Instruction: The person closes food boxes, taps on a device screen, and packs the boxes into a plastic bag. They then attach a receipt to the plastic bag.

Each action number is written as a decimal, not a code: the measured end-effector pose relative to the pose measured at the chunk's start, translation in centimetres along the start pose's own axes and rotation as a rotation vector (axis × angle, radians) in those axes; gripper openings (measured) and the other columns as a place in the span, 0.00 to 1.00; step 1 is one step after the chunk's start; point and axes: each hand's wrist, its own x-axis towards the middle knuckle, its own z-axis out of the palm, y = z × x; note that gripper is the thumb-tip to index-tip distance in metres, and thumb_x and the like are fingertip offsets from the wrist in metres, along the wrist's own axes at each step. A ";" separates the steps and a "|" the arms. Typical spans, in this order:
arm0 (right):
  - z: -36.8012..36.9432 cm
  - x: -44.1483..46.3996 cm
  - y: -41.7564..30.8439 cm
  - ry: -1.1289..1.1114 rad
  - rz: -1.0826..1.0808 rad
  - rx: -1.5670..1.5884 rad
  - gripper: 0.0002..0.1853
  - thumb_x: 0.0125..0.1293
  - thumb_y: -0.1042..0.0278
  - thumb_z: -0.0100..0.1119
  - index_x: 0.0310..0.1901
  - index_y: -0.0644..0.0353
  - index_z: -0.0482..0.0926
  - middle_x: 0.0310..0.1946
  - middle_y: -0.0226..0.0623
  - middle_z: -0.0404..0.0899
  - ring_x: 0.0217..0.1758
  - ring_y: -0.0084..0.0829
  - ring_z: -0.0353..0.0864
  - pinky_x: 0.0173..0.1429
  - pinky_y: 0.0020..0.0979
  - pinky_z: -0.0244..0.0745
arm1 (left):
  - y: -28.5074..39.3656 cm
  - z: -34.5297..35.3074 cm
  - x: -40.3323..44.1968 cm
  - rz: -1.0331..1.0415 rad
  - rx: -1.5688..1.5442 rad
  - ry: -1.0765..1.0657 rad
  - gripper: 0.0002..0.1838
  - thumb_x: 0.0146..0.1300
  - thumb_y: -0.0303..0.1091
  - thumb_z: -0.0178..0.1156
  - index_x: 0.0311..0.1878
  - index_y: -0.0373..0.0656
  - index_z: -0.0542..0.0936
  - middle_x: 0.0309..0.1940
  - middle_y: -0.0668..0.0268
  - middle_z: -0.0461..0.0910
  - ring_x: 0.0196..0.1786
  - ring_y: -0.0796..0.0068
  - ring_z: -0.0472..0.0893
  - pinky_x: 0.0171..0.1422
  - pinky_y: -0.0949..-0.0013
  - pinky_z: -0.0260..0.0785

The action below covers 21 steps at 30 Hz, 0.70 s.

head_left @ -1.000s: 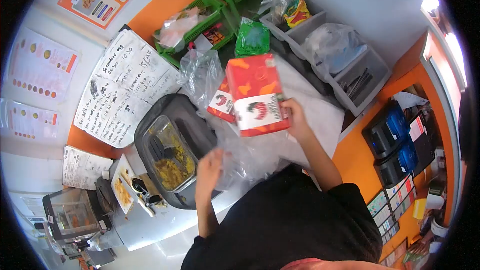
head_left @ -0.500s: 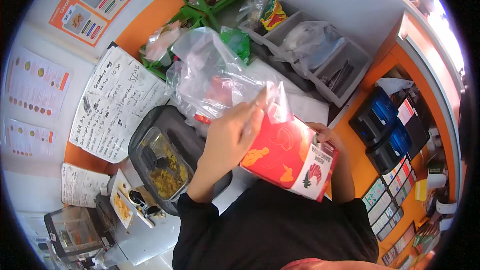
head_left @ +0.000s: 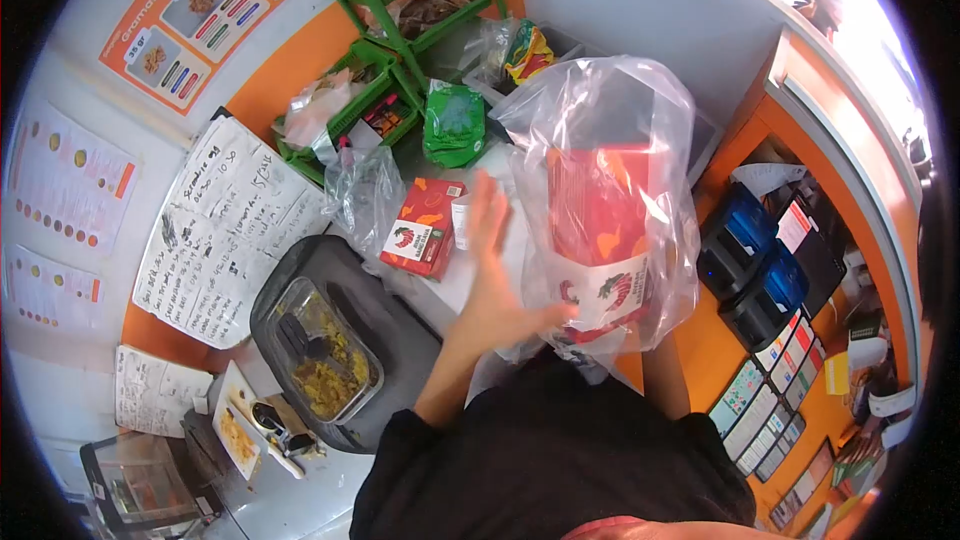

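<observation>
A large red and white cardboard box [head_left: 600, 210] sits inside a clear plastic bag [head_left: 640, 100] in front of my chest. My left hand [head_left: 485, 285] is open, fingers spread upward, its thumb at the bag's left side near the box's lower corner. My right forearm [head_left: 665, 380] reaches up behind the bag, and the hand itself is hidden. A smaller red box [head_left: 425, 225] stands on the counter to the left of my left hand, beside another crumpled clear bag [head_left: 362, 190].
A glass container of yellow food [head_left: 335, 350] rests on a dark tray [head_left: 400, 360] at left. Green baskets [head_left: 370, 100], a green packet [head_left: 453, 125] and a grey divided bin [head_left: 565, 45] stand at the back. Blue-black devices [head_left: 755, 260] sit on the orange counter at right.
The large box, earlier held beside the bag, is now inside it, and box and bag have swung upright to the right. My left hand has opened. The smaller box has come into view.
</observation>
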 end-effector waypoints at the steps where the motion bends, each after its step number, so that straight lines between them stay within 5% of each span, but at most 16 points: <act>1: 0.0 -0.2 -0.1 0.010 -0.032 0.000 0.19 0.54 0.69 0.54 0.47 0.69 0.69 0.40 0.40 0.74 0.38 0.28 0.77 0.44 0.28 0.73 | -2.9 2.4 -1.7 -0.158 -0.170 -0.059 0.36 0.51 0.43 0.60 0.61 0.41 0.58 0.49 0.57 0.68 0.57 0.61 0.64 0.63 0.64 0.50; 4: -0.7 -2.2 0.1 0.040 -0.101 -0.009 0.19 0.54 0.68 0.54 0.47 0.69 0.69 0.39 0.40 0.74 0.38 0.28 0.76 0.44 0.28 0.72 | -4.9 4.6 -4.1 -0.533 -0.556 -0.144 0.27 0.58 0.39 0.53 0.58 0.37 0.59 0.46 0.57 0.69 0.56 0.68 0.65 0.60 0.68 0.54; 6: -1.0 -3.0 0.4 0.058 -0.136 -0.008 0.19 0.54 0.68 0.54 0.47 0.68 0.69 0.39 0.40 0.74 0.39 0.28 0.76 0.44 0.28 0.72 | -4.8 4.6 -4.5 -0.646 -0.529 -0.189 0.22 0.61 0.37 0.49 0.55 0.36 0.61 0.43 0.57 0.71 0.52 0.72 0.67 0.56 0.70 0.58; 11: -1.3 -3.4 1.1 0.096 -0.198 -0.019 0.19 0.54 0.68 0.55 0.46 0.68 0.69 0.39 0.39 0.74 0.39 0.27 0.76 0.44 0.28 0.72 | -5.2 4.9 -7.1 -0.697 -0.238 -0.173 0.12 0.61 0.31 0.46 0.45 0.36 0.64 0.32 0.63 0.73 0.37 0.78 0.70 0.43 0.73 0.64; 15: -1.6 -4.0 1.6 0.102 -0.237 -0.024 0.19 0.54 0.68 0.55 0.46 0.68 0.69 0.39 0.39 0.74 0.39 0.27 0.76 0.43 0.28 0.72 | -7.3 5.0 -10.6 -0.529 -0.342 -0.297 0.12 0.61 0.31 0.48 0.46 0.38 0.64 0.38 0.64 0.71 0.42 0.76 0.70 0.45 0.69 0.63; 17: -1.6 -4.3 1.7 0.097 -0.231 -0.035 0.19 0.54 0.68 0.55 0.46 0.68 0.69 0.39 0.39 0.74 0.39 0.27 0.76 0.43 0.28 0.72 | -11.2 4.2 -10.8 -0.690 -0.729 -0.042 0.17 0.59 0.31 0.51 0.50 0.40 0.63 0.43 0.63 0.70 0.45 0.75 0.69 0.46 0.68 0.63; 20: -1.6 -4.7 1.9 0.073 -0.209 -0.068 0.19 0.54 0.68 0.55 0.46 0.68 0.69 0.39 0.39 0.74 0.39 0.27 0.76 0.43 0.28 0.72 | -10.2 3.2 -5.1 -0.675 -0.842 0.495 0.24 0.56 0.29 0.53 0.56 0.42 0.61 0.48 0.63 0.68 0.46 0.77 0.68 0.43 0.70 0.65; 21: -1.5 -5.0 2.0 0.061 -0.190 -0.079 0.19 0.54 0.68 0.55 0.46 0.68 0.69 0.39 0.39 0.74 0.39 0.27 0.76 0.43 0.28 0.72 | -10.5 3.2 -3.9 -0.655 -0.835 0.391 0.22 0.56 0.28 0.53 0.55 0.41 0.63 0.47 0.63 0.70 0.44 0.78 0.69 0.42 0.72 0.65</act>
